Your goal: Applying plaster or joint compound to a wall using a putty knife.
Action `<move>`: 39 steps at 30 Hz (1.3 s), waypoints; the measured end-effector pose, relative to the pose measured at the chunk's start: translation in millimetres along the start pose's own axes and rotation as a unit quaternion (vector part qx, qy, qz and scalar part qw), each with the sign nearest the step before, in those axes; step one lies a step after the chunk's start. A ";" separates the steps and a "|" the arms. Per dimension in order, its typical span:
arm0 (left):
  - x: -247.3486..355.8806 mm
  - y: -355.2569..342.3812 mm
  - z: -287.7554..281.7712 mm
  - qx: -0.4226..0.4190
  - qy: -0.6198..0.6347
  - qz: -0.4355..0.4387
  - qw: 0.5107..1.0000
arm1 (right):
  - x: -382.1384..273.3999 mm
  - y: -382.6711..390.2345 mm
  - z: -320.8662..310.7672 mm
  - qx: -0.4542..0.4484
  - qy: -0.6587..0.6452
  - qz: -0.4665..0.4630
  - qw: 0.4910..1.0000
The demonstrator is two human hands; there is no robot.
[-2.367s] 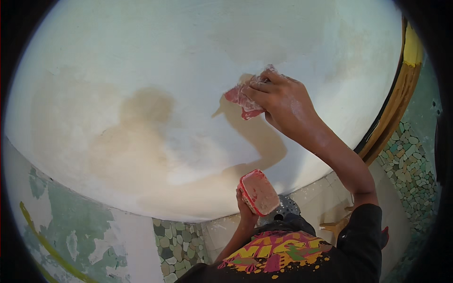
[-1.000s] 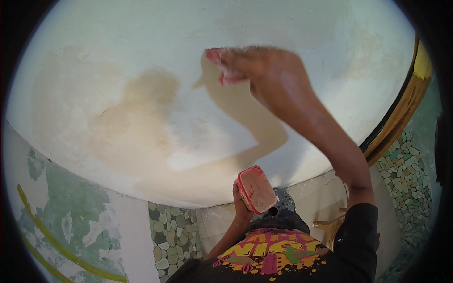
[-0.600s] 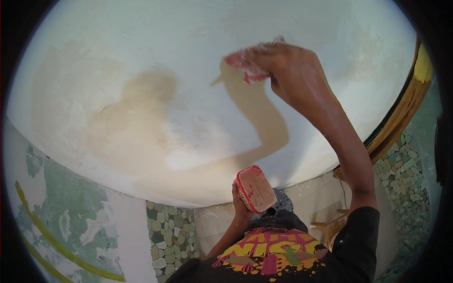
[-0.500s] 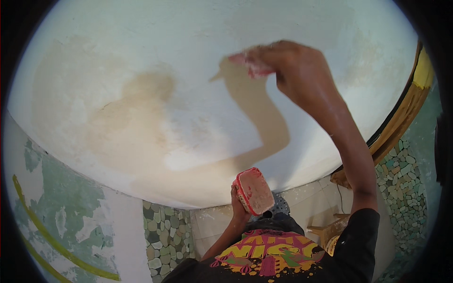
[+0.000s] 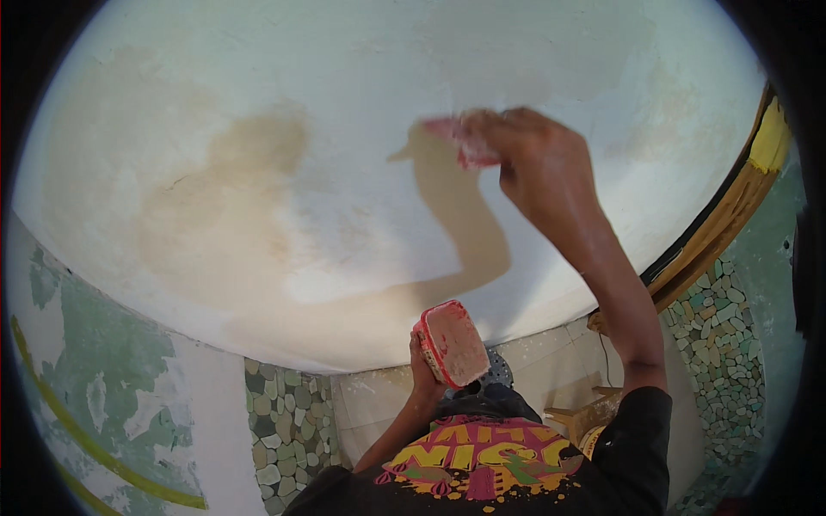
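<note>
My right hand (image 5: 546, 163) is raised against the white wall surface (image 5: 361, 77), its fingers closed round a red scraper (image 5: 476, 157) smeared with pale paste. The scraper's edge is at or very near the wall; contact is hard to tell because of blur. Low in front of my body, my left hand (image 5: 421, 368) grips a red-rimmed plastic tub (image 5: 459, 344) from its left side. Pale pinkish paste coats the inside of the tub, which is tilted so that its opening faces up. My fingers under the tub are partly hidden.
Patchy green and white wall (image 5: 129, 378) with a yellow-green stripe lies at the left. Pebble-patterned surfaces (image 5: 288, 430) flank the tiled floor. A small wooden stool (image 5: 585, 414) stands below my right arm, and a brown and yellow edge (image 5: 731, 215) borders the white surface at right.
My right hand has moved slightly down with the scraper. The whole view has shifted a little, so the tub appears somewhat further left. Both hands keep their grip.
</note>
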State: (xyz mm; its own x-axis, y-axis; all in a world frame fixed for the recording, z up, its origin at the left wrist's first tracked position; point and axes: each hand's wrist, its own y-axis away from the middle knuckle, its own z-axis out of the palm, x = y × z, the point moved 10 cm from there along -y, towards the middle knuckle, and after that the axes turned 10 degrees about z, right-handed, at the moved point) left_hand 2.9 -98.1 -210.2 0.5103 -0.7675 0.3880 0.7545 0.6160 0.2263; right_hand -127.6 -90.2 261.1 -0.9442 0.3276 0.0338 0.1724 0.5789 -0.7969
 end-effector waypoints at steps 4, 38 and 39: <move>4.1 1.0 -0.1 0.007 -0.001 0.007 1.000 | 3.8 -33.4 -30.6 0.112 0.005 0.003 0.994; 7.5 -5.9 1.1 -0.008 -0.009 0.006 1.000 | 22.3 -23.7 -42.2 0.203 -0.050 0.111 0.972; 6.6 -6.4 -1.7 0.006 -0.018 0.007 1.000 | 26.7 -31.8 -51.3 0.231 -0.013 0.105 0.967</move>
State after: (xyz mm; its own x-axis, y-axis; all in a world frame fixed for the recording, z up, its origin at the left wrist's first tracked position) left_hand 2.1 -107.4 -210.6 0.5056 -0.7520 0.4229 0.7423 0.6290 0.2310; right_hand -143.9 -61.6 318.3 -0.9099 0.3795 -0.1678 0.2220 0.1037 -0.9695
